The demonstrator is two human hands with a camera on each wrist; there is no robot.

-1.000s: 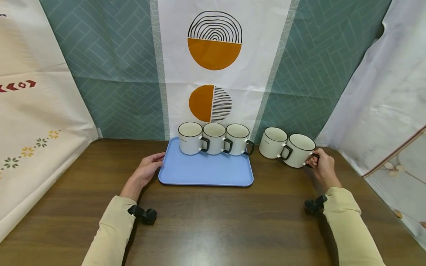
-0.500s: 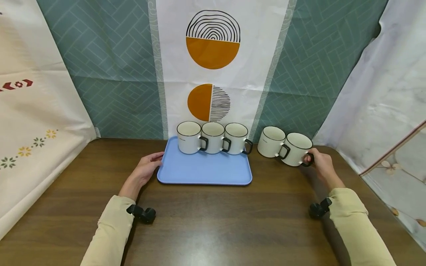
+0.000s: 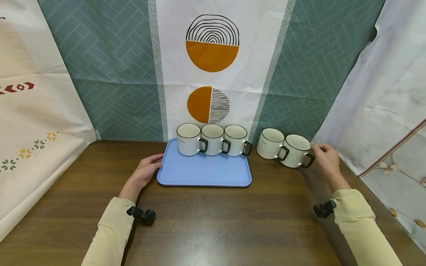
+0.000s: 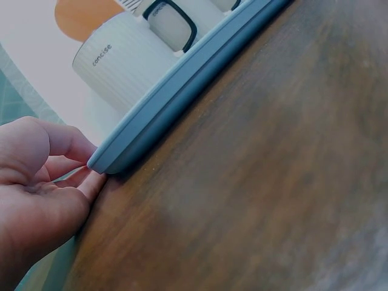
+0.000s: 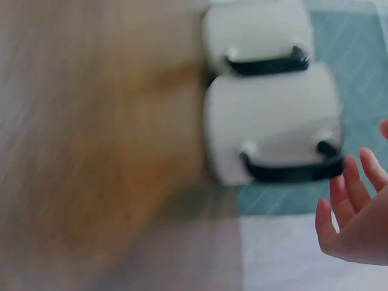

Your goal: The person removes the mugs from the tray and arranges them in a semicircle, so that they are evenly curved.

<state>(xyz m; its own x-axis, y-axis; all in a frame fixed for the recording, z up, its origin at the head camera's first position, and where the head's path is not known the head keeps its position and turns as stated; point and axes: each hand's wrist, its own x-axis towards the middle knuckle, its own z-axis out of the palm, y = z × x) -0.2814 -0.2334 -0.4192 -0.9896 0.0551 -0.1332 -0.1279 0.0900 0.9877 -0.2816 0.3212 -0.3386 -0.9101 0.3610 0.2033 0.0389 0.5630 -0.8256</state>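
My left hand holds the left rim of a light blue tray; the left wrist view shows its fingertips at the tray's corner. On the tray's back half stand three white mugs in a row: a left mug, a middle mug and a right mug, all with black rims and handles. Right of the tray, one more white mug stands against the outermost mug. Just beside that outermost mug's black handle is my right hand, its fingers loosely spread and holding nothing.
Everything stands on a brown wooden table. Behind it hangs a green and white patterned cloth. Pale cloths hang at the left and right sides.
My right hand has let go of the outermost mug's handle and moved slightly right, away from it. That mug now stands against its neighbour. The left hand stays at the tray.
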